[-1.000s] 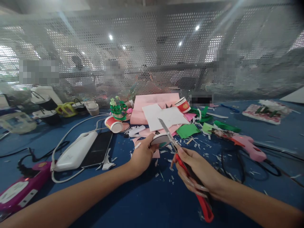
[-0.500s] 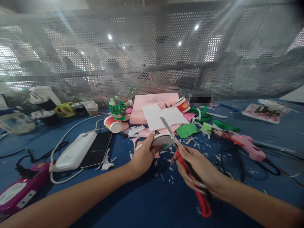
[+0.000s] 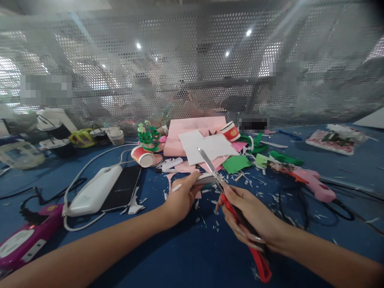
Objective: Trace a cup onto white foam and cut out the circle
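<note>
My left hand [image 3: 183, 198] pinches a round white piece [image 3: 204, 180] with a pale rim, tilted almost edge-on; I cannot tell exactly what it is. A small white scrap lies against the left thumb. Red-handled scissors [image 3: 232, 210] are gripped in my right hand [image 3: 247, 212], their blades pointing up and away. The blades cross in front of the white piece's right end and look nearly closed; whether they touch it I cannot tell. Beyond the hands lie white paper sheets [image 3: 216, 147], pink paper [image 3: 174, 142] and a green paper piece [image 3: 237, 164].
Left are a power bank [image 3: 93, 192], a phone [image 3: 124, 188], cables and a purple power strip [image 3: 27, 236]. Red paper cups [image 3: 142, 156] and a green paper plant [image 3: 148, 138] stand behind. A pink glue gun [image 3: 315, 186] lies right. Paper scraps litter the blue table [image 3: 168, 256].
The round white piece has tipped from showing its oval face to nearly edge-on. The scissors have shifted slightly, their tips a little left and their handles lower right.
</note>
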{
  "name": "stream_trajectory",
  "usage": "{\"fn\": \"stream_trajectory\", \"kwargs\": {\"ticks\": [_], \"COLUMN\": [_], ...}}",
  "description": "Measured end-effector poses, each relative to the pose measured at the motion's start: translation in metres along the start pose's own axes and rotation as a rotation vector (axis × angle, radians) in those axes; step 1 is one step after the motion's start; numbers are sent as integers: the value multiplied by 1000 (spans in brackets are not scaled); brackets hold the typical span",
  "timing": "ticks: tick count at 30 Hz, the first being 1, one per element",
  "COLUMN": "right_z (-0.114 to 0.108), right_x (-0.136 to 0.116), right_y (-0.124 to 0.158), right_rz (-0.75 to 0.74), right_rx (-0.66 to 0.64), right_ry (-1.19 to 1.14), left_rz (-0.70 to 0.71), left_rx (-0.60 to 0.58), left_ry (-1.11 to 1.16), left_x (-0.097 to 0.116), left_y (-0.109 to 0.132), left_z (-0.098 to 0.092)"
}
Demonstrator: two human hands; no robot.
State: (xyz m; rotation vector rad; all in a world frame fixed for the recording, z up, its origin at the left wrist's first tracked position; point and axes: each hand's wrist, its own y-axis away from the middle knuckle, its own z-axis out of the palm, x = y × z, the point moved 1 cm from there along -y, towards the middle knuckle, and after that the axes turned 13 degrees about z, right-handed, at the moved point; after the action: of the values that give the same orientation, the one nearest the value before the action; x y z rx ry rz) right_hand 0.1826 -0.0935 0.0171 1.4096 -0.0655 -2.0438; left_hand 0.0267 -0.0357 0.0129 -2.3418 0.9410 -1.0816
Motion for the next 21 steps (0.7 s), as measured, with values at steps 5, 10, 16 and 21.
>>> {"fn": "stream_trajectory", "kwargs": {"ticks": [5,10,16,21], "right_z": [1,0,-2,-5], "right_x": [0,0,2,1], "right_y": [0,-3,-4,-3], "right_rz": [-21,-6,-7,16], "right_rx": [64,109,98,48], "right_ry": [-1,5,7,-5], "left_rz": [59,-50,-21,-47], "left_rx": [-8,-11,-38,-56], "left_ry": [62,-61,-79,-109], "left_x": [0,-5,-6,-7], "left_y": [1,0,1,1], "left_z": [1,-4,-4,-5]}}
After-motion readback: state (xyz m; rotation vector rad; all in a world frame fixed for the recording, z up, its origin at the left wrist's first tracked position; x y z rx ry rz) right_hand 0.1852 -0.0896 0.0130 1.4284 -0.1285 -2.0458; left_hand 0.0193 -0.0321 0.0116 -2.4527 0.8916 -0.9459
